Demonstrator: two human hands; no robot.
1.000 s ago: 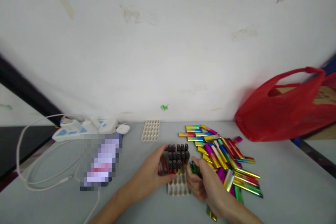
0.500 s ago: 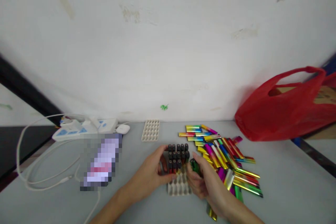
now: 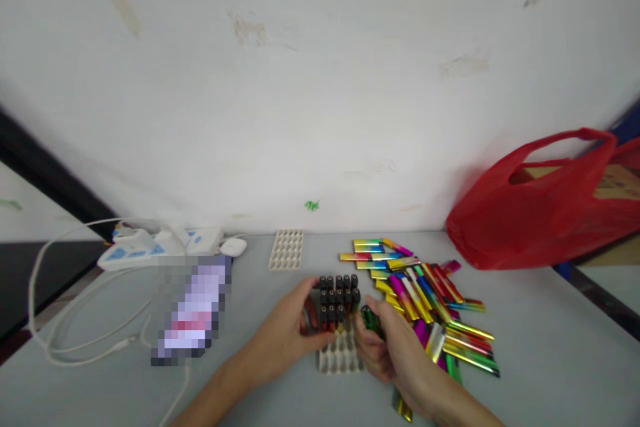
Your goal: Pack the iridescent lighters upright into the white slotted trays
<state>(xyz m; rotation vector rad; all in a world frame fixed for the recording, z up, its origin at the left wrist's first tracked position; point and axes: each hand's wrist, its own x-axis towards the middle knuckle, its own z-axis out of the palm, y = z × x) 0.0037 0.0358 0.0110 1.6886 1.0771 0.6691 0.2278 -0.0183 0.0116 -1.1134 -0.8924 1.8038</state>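
Little has moved since 0.5 s ago: the right thumb sits slightly lower, and the whole view has shifted a touch. Left hand curves around the left side of 13 upright black-topped pieces, its thumb along the base of the front row. They stand in 3 rows of 5, 5 and 3 at the back of a pale cupped tray; nearer cups show bare. Right hand, closed, grips a green piece just beside the tray's right edge. Rightward lies a pile of shiny coloured pieces. Behind, near the wall, sits a 2nd cupped tray. Farther left are a pixelated phone-like slab, a white cable and a power strip; far right, a red bag.
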